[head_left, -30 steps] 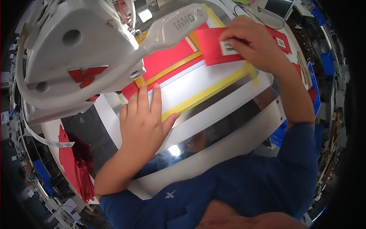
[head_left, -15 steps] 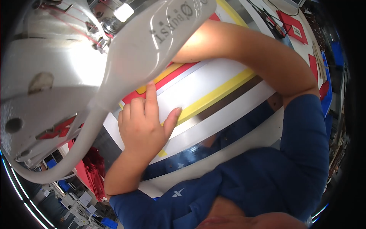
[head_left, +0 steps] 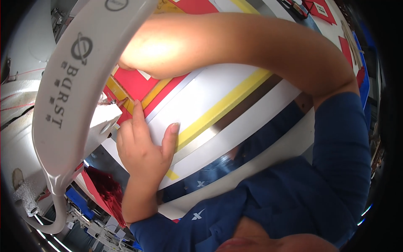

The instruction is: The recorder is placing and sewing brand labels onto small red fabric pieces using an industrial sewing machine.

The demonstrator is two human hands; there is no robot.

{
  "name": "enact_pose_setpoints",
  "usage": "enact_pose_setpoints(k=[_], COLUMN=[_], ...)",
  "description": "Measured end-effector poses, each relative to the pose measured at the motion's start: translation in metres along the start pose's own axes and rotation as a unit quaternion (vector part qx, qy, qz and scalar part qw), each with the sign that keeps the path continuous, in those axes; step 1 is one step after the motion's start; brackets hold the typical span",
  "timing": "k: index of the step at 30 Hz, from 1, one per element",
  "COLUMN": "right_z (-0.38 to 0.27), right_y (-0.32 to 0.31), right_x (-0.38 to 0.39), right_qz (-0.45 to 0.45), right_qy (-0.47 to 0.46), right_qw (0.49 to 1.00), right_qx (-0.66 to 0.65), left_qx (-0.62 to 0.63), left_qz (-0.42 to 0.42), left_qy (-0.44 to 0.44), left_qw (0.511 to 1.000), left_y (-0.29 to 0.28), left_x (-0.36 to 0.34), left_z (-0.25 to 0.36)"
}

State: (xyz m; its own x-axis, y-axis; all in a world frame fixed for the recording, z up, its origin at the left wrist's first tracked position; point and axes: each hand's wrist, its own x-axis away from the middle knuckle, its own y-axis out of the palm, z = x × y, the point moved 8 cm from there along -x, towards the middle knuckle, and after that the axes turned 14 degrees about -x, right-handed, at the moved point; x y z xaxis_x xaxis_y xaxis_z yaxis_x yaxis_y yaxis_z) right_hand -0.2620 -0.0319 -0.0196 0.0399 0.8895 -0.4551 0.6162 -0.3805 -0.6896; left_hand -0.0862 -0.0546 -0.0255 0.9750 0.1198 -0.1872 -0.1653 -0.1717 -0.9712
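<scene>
My left hand (head_left: 145, 147) lies flat with thumb apart. Its index fingertip touches the corner where a yellow strip frame (head_left: 154, 93) meets at an angle over red fabric (head_left: 135, 84). The thumb rests by a white sheet (head_left: 197, 98) edged with a yellow strip (head_left: 222, 110). My right arm reaches across from the right, above the fabric. The glare-lit part of my right hand (head_left: 136, 56) shows beside the grey-white lamp (head_left: 69, 84); its fingers are hidden. A pale sewing machine part (head_left: 105, 119) stands just left of my left fingers.
A pale machine body (head_left: 17, 138) with red threads fills the left side. Red fabric (head_left: 105, 189) hangs at lower left. At the far right of the table lie dark-handled tools (head_left: 294, 8), red pieces (head_left: 322, 11) and a blue bin (head_left: 362, 84).
The view has shifted, so the lamp now sits further left and more of the red fabric and yellow frame shows. My left hand keeps its spread pose near the frame's corner.
</scene>
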Motion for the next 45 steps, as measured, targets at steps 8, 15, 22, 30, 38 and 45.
enact_pose_setpoints(k=[8,15,22,30,38,45], right_z=[-0.008,-0.005,-0.001,0.002,0.006,0.007], right_y=[0.0,0.015,0.025,0.024,0.022,0.018], right_x=[0.004,0.002,-0.003,-0.005,-0.005,-0.004], right_qz=[0.001,-0.038,-0.048,-0.097,-0.098,-0.066], right_qy=[-0.063,-0.01,-0.014,-0.026,-0.029,-0.065], right_qw=[0.995,0.991,0.982,0.979,0.988,0.988], right_qx=[0.077,0.126,0.181,0.176,0.117,0.122], left_qx=[0.006,0.015,0.006,0.028,0.004,-0.011], left_qz=[-0.017,-0.011,0.009,-0.029,-0.011,0.003], left_qy=[-0.006,-0.027,-0.021,-0.027,-0.009,0.007], left_qw=[1.0,0.999,1.0,0.999,1.0,1.0], left_y=[-0.001,0.005,0.005,0.008,0.007,0.005], left_x=[-0.005,-0.007,-0.008,-0.005,-0.005,-0.007], left_z=[-0.003,-0.008,-0.006,-0.005,-0.002,0.001])
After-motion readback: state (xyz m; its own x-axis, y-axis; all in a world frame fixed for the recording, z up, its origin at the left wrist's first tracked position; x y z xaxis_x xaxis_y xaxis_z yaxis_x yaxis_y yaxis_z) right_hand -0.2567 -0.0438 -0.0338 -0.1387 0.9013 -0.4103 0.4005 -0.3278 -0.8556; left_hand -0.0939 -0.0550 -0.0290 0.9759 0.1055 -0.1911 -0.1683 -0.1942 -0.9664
